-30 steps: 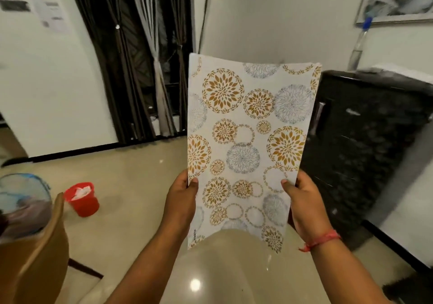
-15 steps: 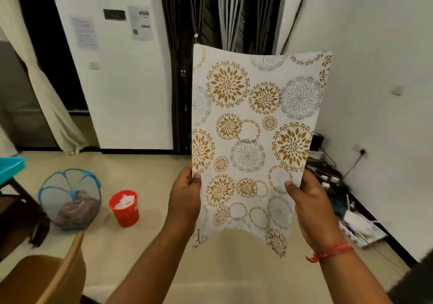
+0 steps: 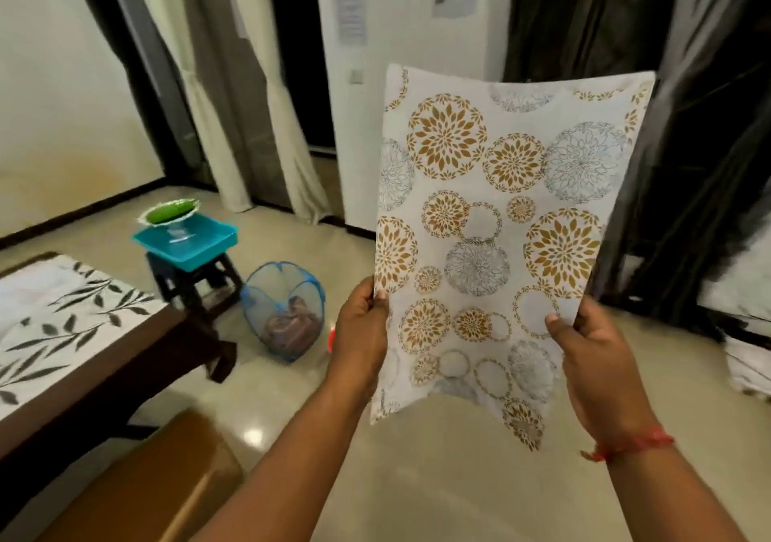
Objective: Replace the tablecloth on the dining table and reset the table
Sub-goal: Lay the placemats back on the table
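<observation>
Folded cloth (image 3: 496, 245) held upright between left hand (image 3: 362, 330) and right hand (image 3: 592, 353), each pinching a side edge; looks light, fairly stiff yet bendy; best gripped by those edges

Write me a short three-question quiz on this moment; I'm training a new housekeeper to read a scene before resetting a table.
1. True or false: the folded white cloth with gold and grey flower circles already lies spread on the table.
2. Multiple choice: the turquoise plastic tray sits on A) the floor, B) the dark stool, C) the table with the leaf-print cloth.
3. Fill in: the blue mesh basket stands on the ____.

Key
1. False: the left hand and the right hand hold it up by its side edges.
2. B.
3. Floor, beside the stool.
</observation>
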A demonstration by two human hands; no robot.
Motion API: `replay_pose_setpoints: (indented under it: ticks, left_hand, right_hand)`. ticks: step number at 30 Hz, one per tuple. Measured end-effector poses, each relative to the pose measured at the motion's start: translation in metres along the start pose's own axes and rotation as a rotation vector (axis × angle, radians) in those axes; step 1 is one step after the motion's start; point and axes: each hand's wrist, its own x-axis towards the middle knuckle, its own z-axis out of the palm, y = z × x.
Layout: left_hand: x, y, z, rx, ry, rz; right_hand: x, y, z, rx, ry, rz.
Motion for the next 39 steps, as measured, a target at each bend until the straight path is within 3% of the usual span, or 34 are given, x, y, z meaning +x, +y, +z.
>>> replay_pose_setpoints:
  ticks: [6, 17, 28, 33, 39]
  left_hand:
    - [0.115, 0.008, -0.058, -0.088, 0.317, -0.012]
    - [0.252, -0.011, -0.313, -0.216, 0.858, 0.011]
    - [0.298, -0.008, -0.523, -0.265, 1.391, 0.004]
    - [0.297, -0.012, -0.592, -0.496, 1.701, 0.060]
    - [0.295, -0.040, -0.633, -0.669, 1.988, 0.053]
  right_hand:
    - [0.160, 0.034, 0.120, 0.010, -0.315, 0.052]
    - [0.283, 0.119, 0.460, 0.034, -0.830, 0.138]
    - [0.279, 0.180, 0.787, -0.031, -1.281, 0.155]
    - [0.257, 0.210, 0.920, -0.074, -1.577, 0.156]
    - [0.218, 0.246, 1.039, -0.262, -1.874, -0.087]
